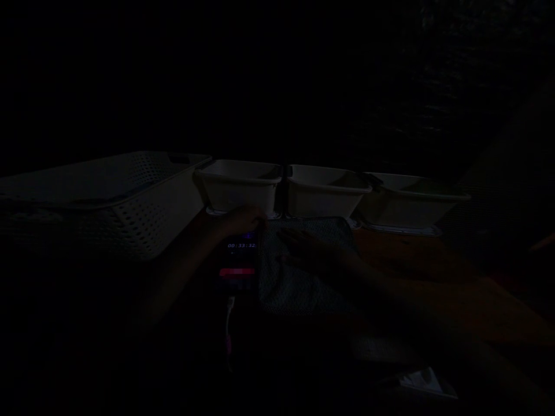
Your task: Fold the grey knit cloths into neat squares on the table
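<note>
The scene is very dark. My left hand (243, 222) is curled over the top of a phone (240, 263) whose lit screen shows a timer and a red bar; a white cable (229, 318) hangs from its lower end. My right hand (306, 248) lies flat, fingers stretched out, on a pale dotted cloth (290, 289) spread on the wooden table (403, 254) just right of the phone.
A large white perforated basket (130, 214) stands at the left. Three white rectangular tubs (240, 188) (323, 193) (407, 205) line the back of the table. Something white and folded (422, 381) lies at the lower right.
</note>
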